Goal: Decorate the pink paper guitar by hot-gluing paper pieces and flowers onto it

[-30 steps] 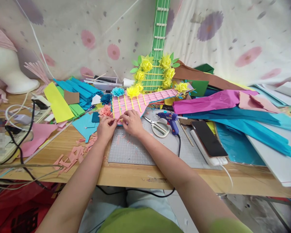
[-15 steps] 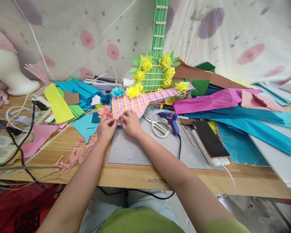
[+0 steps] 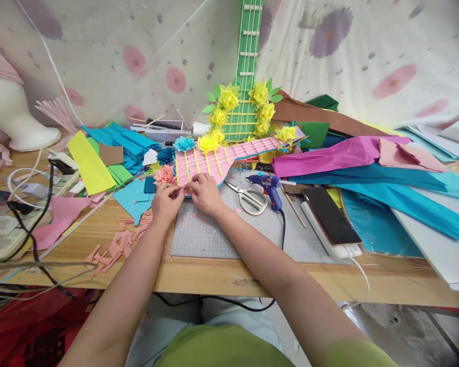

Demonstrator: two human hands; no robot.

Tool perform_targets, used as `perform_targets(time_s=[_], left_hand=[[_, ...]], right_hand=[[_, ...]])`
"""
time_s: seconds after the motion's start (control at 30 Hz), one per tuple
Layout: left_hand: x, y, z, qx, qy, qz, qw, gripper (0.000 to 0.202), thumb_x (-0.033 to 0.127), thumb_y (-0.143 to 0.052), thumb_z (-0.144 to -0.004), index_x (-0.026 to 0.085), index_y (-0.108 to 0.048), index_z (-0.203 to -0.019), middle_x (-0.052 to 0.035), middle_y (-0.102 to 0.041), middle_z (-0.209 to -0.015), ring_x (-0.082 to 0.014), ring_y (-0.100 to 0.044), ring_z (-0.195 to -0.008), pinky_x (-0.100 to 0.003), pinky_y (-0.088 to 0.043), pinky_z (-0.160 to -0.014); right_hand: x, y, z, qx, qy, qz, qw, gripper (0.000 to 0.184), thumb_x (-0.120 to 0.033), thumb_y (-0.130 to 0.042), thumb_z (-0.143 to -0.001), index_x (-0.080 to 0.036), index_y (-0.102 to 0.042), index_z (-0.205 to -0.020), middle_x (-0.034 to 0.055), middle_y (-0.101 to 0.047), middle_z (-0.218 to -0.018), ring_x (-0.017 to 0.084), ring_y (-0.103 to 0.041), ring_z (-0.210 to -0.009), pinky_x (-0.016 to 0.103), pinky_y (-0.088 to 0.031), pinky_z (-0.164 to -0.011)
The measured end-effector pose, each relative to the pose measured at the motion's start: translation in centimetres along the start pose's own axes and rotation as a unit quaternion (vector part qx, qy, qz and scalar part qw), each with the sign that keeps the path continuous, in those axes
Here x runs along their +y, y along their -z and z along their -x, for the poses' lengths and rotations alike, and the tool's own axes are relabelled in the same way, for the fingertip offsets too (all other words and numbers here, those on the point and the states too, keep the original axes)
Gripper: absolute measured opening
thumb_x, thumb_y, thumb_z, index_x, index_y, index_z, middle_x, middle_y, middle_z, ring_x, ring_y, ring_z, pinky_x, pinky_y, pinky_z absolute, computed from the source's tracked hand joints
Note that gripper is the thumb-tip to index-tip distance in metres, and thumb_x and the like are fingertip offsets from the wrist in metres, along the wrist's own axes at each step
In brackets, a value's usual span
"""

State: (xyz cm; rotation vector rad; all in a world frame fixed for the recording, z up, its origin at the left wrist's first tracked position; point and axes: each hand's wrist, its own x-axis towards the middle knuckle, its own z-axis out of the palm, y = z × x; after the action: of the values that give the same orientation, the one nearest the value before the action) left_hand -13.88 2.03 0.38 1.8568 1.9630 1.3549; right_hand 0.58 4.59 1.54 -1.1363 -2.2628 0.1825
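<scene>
A pink paper guitar (image 3: 210,165) with yellow strips and thin strings lies on the grey cutting mat, its neck pointing right. Blue (image 3: 184,144), yellow (image 3: 208,142) and coral paper flowers (image 3: 164,175) sit along its left end and upper edge. My left hand (image 3: 167,201) is pinched closed at the guitar's lower left edge. Close beside it, my right hand (image 3: 203,192) rests over the guitar body, its thumb and finger closed too. The fingertips of both hands meet around something small and pinkish that I cannot make out.
White-handled scissors (image 3: 252,200) and a blue glue gun (image 3: 268,188) lie right of my hands on the cutting mat (image 3: 206,237). A phone (image 3: 332,216) rests on a white power bank. A green paper guitar (image 3: 245,114) stands behind. Coral scraps (image 3: 117,250) and crepe paper surround the mat.
The whole view has shifted very slightly. Both hands stay at the guitar's lower left edge, fingertips together, with only tiny finger movement.
</scene>
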Motion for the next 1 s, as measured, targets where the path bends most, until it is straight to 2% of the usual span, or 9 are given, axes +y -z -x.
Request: perform_targets(time_s=[0.17, 0.37, 0.47, 0.53, 0.6, 0.73, 0.87, 0.93, 1.0], left_hand=[[-0.1, 0.0, 0.0, -0.008, -0.005, -0.003, 1.000, 0.015, 0.031, -0.065, -0.068, 0.020, -0.071, -0.076, -0.0014, -0.060, -0.077, -0.0114, -0.052, -0.061, -0.026, -0.043, -0.058], [-0.1, 0.1, -0.2, 0.033, -0.005, 0.021, 0.999, 0.013, 0.030, -0.064, -0.071, 0.019, -0.069, -0.074, -0.0013, -0.056, -0.077, -0.0093, -0.049, -0.059, -0.024, -0.042, -0.057], [0.2, 0.6, -0.2, 0.134, -0.003, 0.062, 0.989, 0.011, 0.026, -0.061, -0.073, 0.016, -0.065, -0.078, -0.0028, -0.053, -0.085, -0.0073, -0.047, -0.061, -0.021, -0.041, -0.054], [0.5, 1.0, -0.2, 0.221, -0.001, 0.096, 0.971, 0.008, 0.021, -0.057, -0.075, 0.015, -0.060, -0.079, -0.0045, -0.051, -0.090, -0.0089, -0.050, -0.070, -0.020, -0.041, -0.055], [0.7, 1.2, -0.2, 0.265, -0.013, 0.135, 0.955, 0.004, 0.019, -0.055, -0.076, 0.016, -0.055, -0.079, -0.0054, -0.051, -0.091, -0.0122, -0.052, -0.082, -0.020, -0.043, -0.058], [1.1, 0.6, 0.1, 0.213, -0.042, 0.227, 0.949, 0.005, 0.021, -0.054, -0.077, 0.017, -0.053, -0.078, -0.0030, -0.055, -0.083, -0.0126, -0.057, -0.080, -0.021, -0.048, -0.060], [1.8, -0.3, 0.6, 0.113, 0.022, 0.270, 0.956, 0.011, 0.026, -0.056, -0.078, 0.016, -0.056, -0.083, -0.0015, -0.061, -0.079, -0.0081, -0.058, -0.058, -0.021, -0.049, -0.051], [2.3, -0.5, 0.9, 0.071, 0.049, 0.283, 0.955, 0.014, 0.028, -0.057, -0.077, 0.016, -0.057, -0.085, -0.0025, -0.064, -0.081, -0.0085, -0.059, -0.057, -0.019, -0.047, -0.045], [2.8, -0.6, 1.2, 0.036, 0.063, 0.296, 0.952, 0.015, 0.030, -0.058, -0.076, 0.017, -0.058, -0.085, -0.0026, -0.065, -0.081, -0.0092, -0.061, -0.058, -0.018, -0.046, -0.043]], right_hand=[[0.1, 0.0, 0.2, -0.004, -0.007, -0.002, 1.000, 0.025, -0.020, -0.049, -0.088, -0.023, -0.070, -0.101, 0.0080, -0.056, -0.104, 0.022, -0.041, -0.102, 0.035, -0.033, -0.087], [0.2, -0.4, 0.3, 0.011, -0.003, -0.001, 1.000, 0.023, -0.023, -0.049, -0.088, -0.022, -0.070, -0.096, 0.0084, -0.056, -0.102, 0.022, -0.042, -0.101, 0.035, -0.034, -0.086], [0.3, -0.5, 0.4, 0.007, -0.007, -0.003, 1.000, 0.022, -0.023, -0.049, -0.088, -0.022, -0.070, -0.094, 0.0083, -0.057, -0.102, 0.022, -0.042, -0.101, 0.036, -0.034, -0.086], [0.3, -0.5, 0.4, 0.005, -0.008, -0.004, 1.000, 0.022, -0.023, -0.048, -0.088, -0.022, -0.070, -0.093, 0.0083, -0.057, -0.103, 0.022, -0.042, -0.101, 0.035, -0.034, -0.086], [0.3, -0.4, 0.4, 0.010, -0.003, -0.004, 1.000, 0.022, -0.021, -0.048, -0.088, -0.022, -0.070, -0.094, 0.0080, -0.057, -0.106, 0.022, -0.042, -0.103, 0.036, -0.034, -0.088], [0.4, 0.6, 0.3, 0.057, -0.002, -0.006, 0.998, 0.027, -0.011, -0.048, -0.082, -0.022, -0.068, -0.097, 0.0075, -0.057, -0.111, 0.022, -0.043, -0.107, 0.036, -0.031, -0.094], [0.8, 3.6, 0.6, 0.089, -0.030, -0.025, 0.995, 0.031, -0.003, -0.044, -0.075, -0.019, -0.066, -0.088, 0.0078, -0.060, -0.102, 0.021, -0.048, -0.102, 0.035, -0.035, -0.091], [1.5, 6.0, 1.4, 0.060, -0.036, -0.054, 0.996, 0.028, -0.004, -0.042, -0.073, -0.019, -0.064, -0.083, 0.0066, -0.062, -0.093, 0.020, -0.052, -0.093, 0.033, -0.038, -0.085], [2.5, 8.8, 2.9, -0.025, -0.039, -0.106, 0.993, 0.022, -0.010, -0.043, -0.075, -0.019, -0.062, -0.084, 0.0040, -0.063, -0.087, 0.016, -0.055, -0.082, 0.029, -0.041, -0.076]])
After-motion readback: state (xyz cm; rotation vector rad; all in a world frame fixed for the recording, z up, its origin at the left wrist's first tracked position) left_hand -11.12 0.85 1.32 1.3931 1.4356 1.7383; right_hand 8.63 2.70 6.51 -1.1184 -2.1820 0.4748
